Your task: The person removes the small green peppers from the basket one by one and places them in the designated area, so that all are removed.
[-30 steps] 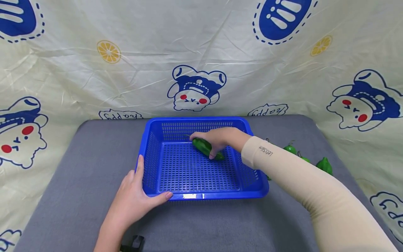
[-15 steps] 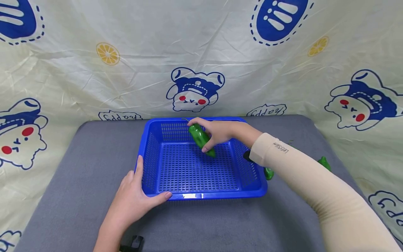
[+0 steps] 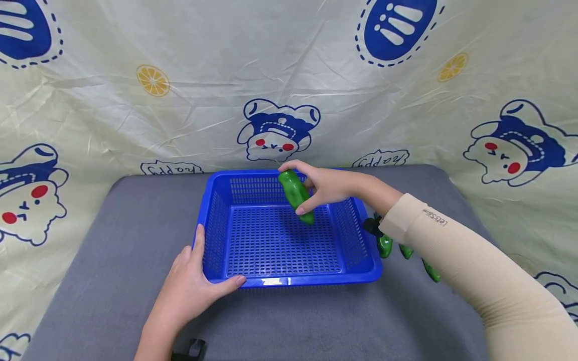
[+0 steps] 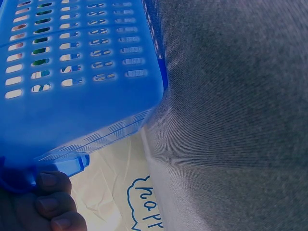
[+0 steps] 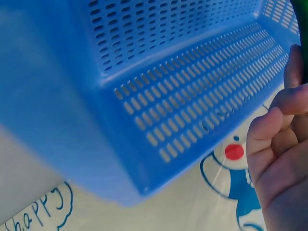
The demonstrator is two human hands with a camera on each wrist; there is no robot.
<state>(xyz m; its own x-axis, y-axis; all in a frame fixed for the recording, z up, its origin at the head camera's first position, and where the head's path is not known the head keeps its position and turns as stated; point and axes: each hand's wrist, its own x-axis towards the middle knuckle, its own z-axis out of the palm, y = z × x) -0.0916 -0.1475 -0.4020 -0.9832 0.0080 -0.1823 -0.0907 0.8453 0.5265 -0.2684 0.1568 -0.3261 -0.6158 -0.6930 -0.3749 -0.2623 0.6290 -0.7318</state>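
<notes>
In the head view a blue plastic basket (image 3: 271, 283) with slotted walls stands on the grey table. My left hand (image 3: 187, 286) holds its near left corner, thumb along the front rim and fingers against the left side. Curled fingertips (image 4: 55, 202) show beside the rim in the left wrist view. Over the basket, my right hand (image 3: 322, 188) grips a long green pepper (image 3: 294, 193) between thumb and fingers. The pepper tilts, its stem end up at the rear and its tip over the basket floor. Only a sliver of the pepper (image 5: 302, 29) shows in the right wrist view.
Several green peppers (image 3: 385, 245) lie on the table right of the basket, partly hidden by the right sleeve (image 3: 456, 255). A patterned cloth (image 3: 203, 115) hangs behind the table (image 3: 135, 240).
My right hand has lifted the green pepper up from the basket floor and then shifted slightly right with it. The left hand and the basket stay nearly still.
</notes>
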